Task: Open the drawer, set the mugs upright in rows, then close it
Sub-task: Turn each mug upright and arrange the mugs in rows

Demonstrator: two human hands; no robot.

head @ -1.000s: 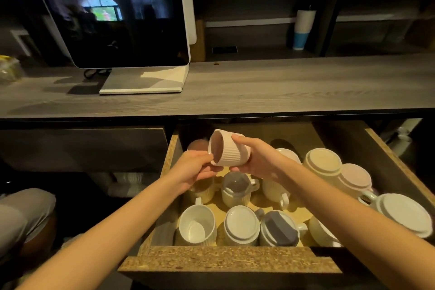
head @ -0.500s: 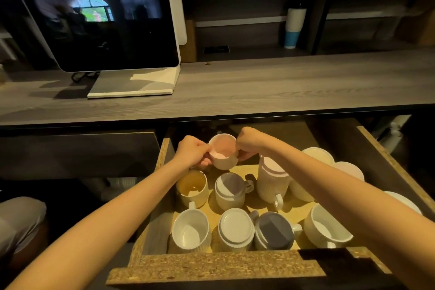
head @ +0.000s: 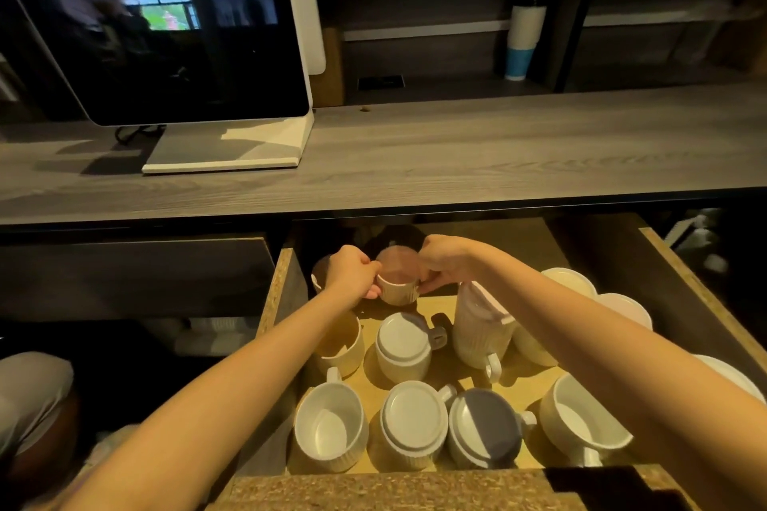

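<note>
Under the grey bench (head: 456, 162) the drawer (head: 270, 303) stands pulled out towards you, its floor crowded with mugs, some mouth-up, several bottom-up. The pink mug (head: 397, 288) stands upright in the back row near the left wall, directly between your hands. Your left hand (head: 352, 276) curls against its left side and your right hand (head: 446, 263) pinches its right side at the rim, both equally near. Whether it rests on the drawer floor I cannot tell. The nearest inverted mug (head: 404, 344) lies just in front, toward you, handle pointing right.
</note>
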